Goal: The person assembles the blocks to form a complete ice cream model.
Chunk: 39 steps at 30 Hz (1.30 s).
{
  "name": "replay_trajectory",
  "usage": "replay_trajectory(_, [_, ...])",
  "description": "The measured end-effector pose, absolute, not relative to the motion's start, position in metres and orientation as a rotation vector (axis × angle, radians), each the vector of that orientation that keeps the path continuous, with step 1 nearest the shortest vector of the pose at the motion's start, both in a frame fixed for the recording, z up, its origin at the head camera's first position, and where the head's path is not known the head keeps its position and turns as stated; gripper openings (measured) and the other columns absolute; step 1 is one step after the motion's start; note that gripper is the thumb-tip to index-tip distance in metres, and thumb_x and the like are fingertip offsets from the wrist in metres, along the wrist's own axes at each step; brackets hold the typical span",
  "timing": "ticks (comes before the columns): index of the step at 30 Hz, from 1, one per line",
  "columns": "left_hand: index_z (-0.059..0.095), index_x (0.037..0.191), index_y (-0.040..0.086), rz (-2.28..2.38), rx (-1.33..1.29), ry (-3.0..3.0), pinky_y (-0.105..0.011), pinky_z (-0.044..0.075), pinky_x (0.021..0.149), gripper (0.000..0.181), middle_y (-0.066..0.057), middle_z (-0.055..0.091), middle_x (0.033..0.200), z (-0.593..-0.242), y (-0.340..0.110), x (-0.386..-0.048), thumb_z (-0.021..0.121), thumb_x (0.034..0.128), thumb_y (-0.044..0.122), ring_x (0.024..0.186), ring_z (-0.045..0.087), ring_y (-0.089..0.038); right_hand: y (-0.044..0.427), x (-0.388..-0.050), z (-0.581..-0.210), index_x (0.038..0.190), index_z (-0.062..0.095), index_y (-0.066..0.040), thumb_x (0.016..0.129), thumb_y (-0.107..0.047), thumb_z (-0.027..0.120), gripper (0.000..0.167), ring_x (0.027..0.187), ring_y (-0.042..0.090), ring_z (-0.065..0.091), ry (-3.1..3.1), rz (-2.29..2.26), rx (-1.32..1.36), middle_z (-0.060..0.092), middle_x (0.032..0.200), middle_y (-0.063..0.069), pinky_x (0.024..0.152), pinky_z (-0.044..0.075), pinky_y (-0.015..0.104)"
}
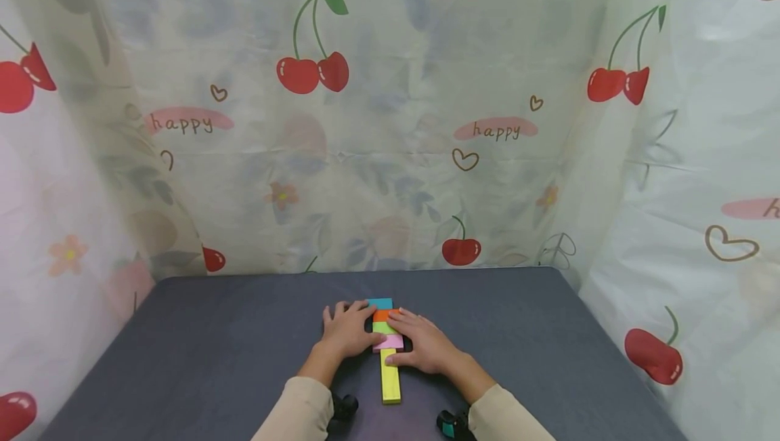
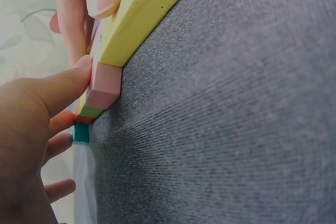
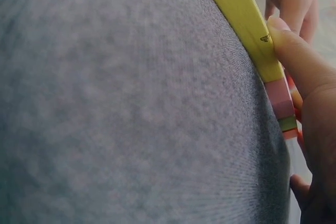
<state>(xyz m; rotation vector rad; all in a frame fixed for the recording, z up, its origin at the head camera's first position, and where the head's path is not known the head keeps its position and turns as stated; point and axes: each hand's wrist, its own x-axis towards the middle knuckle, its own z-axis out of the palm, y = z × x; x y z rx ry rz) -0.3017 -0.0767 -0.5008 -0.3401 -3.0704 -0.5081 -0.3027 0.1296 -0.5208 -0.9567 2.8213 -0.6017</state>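
Note:
Several coloured blocks lie end to end on the table. Farthest away is a blue block, followed by an orange block, a light green block and a pink block. A long yellow block points from the pink one towards me. My left hand is on the row's left side, its thumb on the pink block and fingers spread near the orange and blue ones. From the right, my right hand rests fingertips on the orange and green blocks, while its thumb touches the yellow block.
The dark grey cloth-covered table stretches out around the blocks. Behind it and at both sides hangs a pale curtain printed with cherries. Black wrist devices sit at both wrists.

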Motion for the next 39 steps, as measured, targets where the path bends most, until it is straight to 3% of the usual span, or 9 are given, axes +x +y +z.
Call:
replay_trajectory(23, [0.052,0.144,0.024,-0.429,-0.458,-3.143,-0.066,0.008,0.108,0.067,0.000,0.044,0.148,-0.499,-0.076,-0.306,0.069,0.0850,0.052,0.136,0.030,-0.037,0.128,-0.299,-0.524,0.150,0.042,-0.020,0.085,-0.066,0.059,0.081,0.145,0.019,0.021,2.827,-0.592,-0.968,0.034,0.155,-0.005,0.112,0.021,0.054])
replay_trajectory(39, [0.054,0.142,0.022,-0.387,-0.502,-3.123,-0.067,0.011,0.107,0.067,-0.003,0.046,0.146,-0.491,-0.076,-0.309,0.070,0.0839,0.052,0.134,0.031,-0.040,0.128,-0.304,-0.516,0.150,0.041,-0.020,0.084,-0.069,0.058,0.084,0.144,0.020,0.024,2.839,-0.513,-0.984,0.036,0.153,-0.005,0.111,0.022,0.055])
